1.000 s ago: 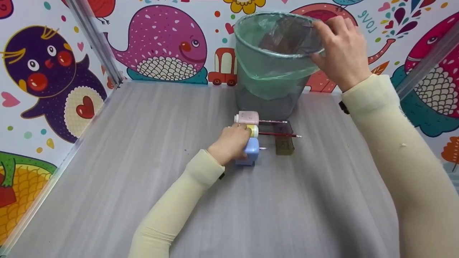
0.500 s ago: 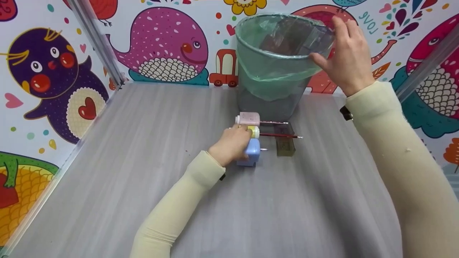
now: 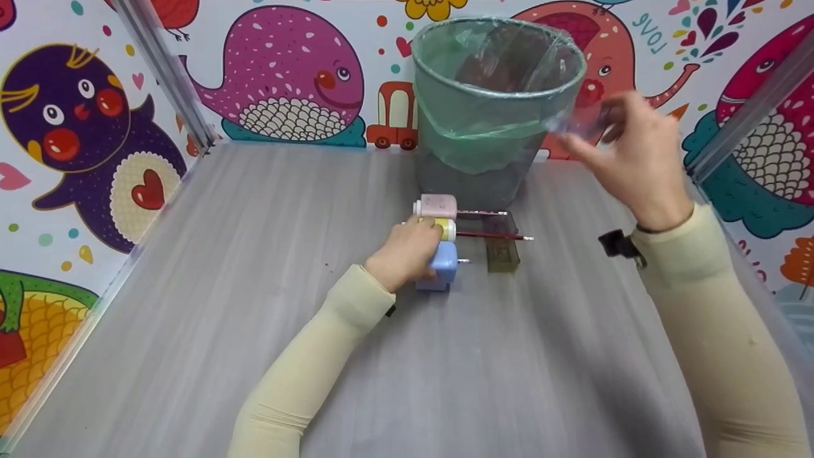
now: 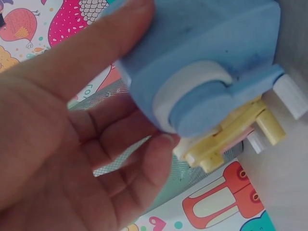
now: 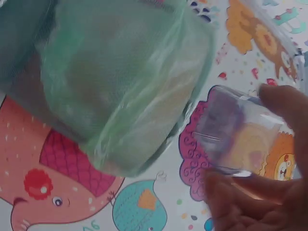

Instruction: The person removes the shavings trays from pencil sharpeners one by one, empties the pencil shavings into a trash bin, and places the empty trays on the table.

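Observation:
My left hand (image 3: 407, 251) grips a blue crank pencil sharpener (image 3: 444, 262), thumb on its near side; its crank with a white knob shows in the left wrist view. Beside it lie a yellow pencil sharpener (image 3: 447, 229), partly under my fingers, and a pink one (image 3: 437, 206). A pencil sticks out of each; the red pencil (image 3: 489, 235) reaches farthest. Up at the right, my right hand (image 3: 642, 159) pinches a small clear plastic box (image 5: 236, 132) between thumb and fingers, beside the mesh bin (image 3: 470, 178) with its green liner (image 3: 483, 149).
Beyond the sharpeners the bin stands against the cartoon-printed back wall (image 3: 286, 76). A dark see-through tray (image 3: 503, 256) lies on the grey table (image 3: 267, 210) under the pencil ends. Metal posts (image 3: 168, 76) edge the side walls.
My right hand has moved from the bin's rim down and right, bringing the clear box out beside the bin. The left hand and sharpeners have stayed in place.

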`<state>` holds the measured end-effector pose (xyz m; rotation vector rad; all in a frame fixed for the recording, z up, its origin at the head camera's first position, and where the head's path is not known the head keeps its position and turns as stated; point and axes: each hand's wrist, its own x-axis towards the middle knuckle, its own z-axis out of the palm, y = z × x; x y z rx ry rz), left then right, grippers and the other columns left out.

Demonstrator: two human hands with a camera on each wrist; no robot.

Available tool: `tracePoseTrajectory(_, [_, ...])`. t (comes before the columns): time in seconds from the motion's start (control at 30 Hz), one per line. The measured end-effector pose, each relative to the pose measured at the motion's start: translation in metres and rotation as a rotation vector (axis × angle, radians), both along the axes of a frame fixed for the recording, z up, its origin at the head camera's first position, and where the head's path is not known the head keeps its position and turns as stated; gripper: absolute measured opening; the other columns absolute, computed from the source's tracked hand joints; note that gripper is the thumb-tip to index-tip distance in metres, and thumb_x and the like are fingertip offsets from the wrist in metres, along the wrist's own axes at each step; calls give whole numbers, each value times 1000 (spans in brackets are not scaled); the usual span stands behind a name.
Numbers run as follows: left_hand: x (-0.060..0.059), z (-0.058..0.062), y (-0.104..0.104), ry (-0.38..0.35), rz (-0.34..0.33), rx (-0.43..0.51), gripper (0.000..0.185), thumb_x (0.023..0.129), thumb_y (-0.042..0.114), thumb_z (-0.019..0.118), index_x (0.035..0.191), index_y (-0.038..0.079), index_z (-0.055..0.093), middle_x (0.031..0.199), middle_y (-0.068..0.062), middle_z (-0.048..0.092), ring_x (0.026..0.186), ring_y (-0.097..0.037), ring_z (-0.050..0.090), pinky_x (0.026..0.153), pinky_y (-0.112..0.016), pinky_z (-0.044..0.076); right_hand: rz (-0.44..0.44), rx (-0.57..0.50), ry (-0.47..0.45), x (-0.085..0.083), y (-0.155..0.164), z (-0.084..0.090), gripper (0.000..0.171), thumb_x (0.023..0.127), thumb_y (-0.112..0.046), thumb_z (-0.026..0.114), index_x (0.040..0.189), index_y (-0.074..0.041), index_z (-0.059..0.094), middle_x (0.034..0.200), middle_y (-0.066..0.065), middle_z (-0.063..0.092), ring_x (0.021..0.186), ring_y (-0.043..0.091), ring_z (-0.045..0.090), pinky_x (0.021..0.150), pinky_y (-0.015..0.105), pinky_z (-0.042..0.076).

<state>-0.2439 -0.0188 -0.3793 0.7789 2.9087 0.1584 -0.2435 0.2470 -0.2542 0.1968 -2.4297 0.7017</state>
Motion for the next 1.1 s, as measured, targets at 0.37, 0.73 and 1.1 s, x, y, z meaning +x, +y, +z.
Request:
tracePoseTrajectory(0.37, [0,0,-1,28,3,-21,70,78,29,88,133,1,57,136,-16,59,126,-33,55,98,-50,53,119,151,-380,35,-12,-43,58,76,-38,87,110,1,61,91,20,69,74,27,65,65,35,57])
tracePoseTrajectory(0.73, [-1,1,1,0,25,-23,70,79,29,86,136,1,55,139,-15,57,128,-32,55,101,-50,52,222,278,-530,58,-16,-103,53,71,-38,91,90,3,62,66,10,63,52,13,55,50,27,50])
tracePoseTrajectory(1.1, [1,0,2,-4,15,-20,70,80,28,86,136,0,55,139,-16,56,128,-33,54,100,-51,52,201,370,-531,54,-21,-149,59,69,-37,92,92,9,63,58,8,54,48,13,47,43,25,38])
